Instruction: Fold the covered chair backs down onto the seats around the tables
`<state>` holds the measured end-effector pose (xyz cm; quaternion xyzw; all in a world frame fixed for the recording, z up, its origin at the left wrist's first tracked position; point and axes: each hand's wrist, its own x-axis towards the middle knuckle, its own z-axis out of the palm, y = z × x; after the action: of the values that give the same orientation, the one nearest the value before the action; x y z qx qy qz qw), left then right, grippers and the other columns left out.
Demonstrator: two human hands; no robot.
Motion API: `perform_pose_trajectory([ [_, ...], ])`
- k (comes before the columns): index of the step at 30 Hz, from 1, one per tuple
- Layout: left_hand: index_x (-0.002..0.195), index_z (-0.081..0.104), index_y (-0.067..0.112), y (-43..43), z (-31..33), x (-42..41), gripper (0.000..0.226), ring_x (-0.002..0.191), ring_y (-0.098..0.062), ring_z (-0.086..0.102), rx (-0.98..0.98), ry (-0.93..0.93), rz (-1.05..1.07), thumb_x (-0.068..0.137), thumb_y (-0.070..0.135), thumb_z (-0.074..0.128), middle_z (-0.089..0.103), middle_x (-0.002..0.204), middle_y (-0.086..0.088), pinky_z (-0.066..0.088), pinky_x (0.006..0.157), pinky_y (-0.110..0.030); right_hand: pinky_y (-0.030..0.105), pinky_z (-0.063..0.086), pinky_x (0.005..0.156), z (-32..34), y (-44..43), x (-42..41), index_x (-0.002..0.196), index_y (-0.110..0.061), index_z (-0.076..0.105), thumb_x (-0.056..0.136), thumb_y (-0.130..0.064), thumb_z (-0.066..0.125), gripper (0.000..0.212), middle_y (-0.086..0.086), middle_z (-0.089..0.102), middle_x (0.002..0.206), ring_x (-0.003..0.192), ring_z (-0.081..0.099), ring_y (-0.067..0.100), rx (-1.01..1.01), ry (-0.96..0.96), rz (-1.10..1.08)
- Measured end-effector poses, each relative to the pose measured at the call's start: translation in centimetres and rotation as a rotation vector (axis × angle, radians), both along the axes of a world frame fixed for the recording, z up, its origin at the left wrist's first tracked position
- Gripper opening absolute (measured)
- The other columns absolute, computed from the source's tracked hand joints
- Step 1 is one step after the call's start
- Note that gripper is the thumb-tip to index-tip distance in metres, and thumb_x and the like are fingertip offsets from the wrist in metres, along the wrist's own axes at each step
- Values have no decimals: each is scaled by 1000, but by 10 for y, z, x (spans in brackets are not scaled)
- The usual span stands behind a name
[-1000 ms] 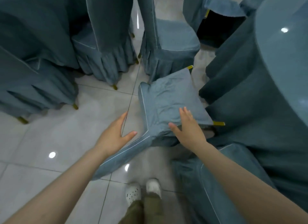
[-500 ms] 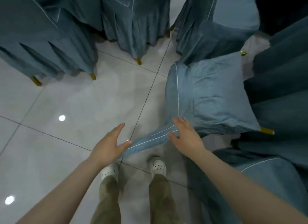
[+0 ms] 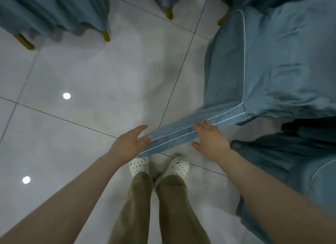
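Covered chair back [image 3: 263, 71], at right above the floor [image 3: 91, 71], tilted. Touched along top edge by left hand [image 3: 127, 143] and right hand [image 3: 212, 142], fingers [image 3: 203, 124] wide, seemingly gripping nothing. Risked slipping on loose fabric.

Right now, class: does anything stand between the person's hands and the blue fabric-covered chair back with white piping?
Nothing visible does. The left hand touches the near end of the top edge of the blue fabric-covered chair back, and the right hand rests on that edge further along.
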<state>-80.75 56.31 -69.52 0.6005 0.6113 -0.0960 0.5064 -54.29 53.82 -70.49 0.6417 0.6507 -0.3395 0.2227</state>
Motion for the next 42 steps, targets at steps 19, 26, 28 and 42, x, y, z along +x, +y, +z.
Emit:
perform_pose_trajectory([
  [19,138,37,33,-41,-62,-20,63,115,-13,53,-62,55,-52,83,47,63,52,133,9,38,87,-20,39,40,94,-70,11,-49,115,-14,55,89,-16,51,27,6,60,116,108,54,27,159,47,452],
  [26,124,53,24,-14,-19,-17,52,89,-5,48,257,-11,69,76,28,73,56,107,13,35,72,-13,37,47,77,-12,48,-47,95,-8,66,73,-10,69,22,11,67,94,90,62,30,344,149,380],
  [28,120,55,24,1,0,-18,48,88,-8,51,303,-7,48,76,26,73,57,103,11,38,75,-19,37,43,83,10,59,-43,103,-11,63,80,-13,61,23,8,65,103,98,58,28,366,146,354],
  [42,85,52,41,98,175,14,17,61,3,48,522,87,51,77,36,66,54,69,18,32,52,-16,37,43,84,197,99,30,109,-15,59,79,-13,59,29,3,63,105,99,55,25,591,236,7],
])
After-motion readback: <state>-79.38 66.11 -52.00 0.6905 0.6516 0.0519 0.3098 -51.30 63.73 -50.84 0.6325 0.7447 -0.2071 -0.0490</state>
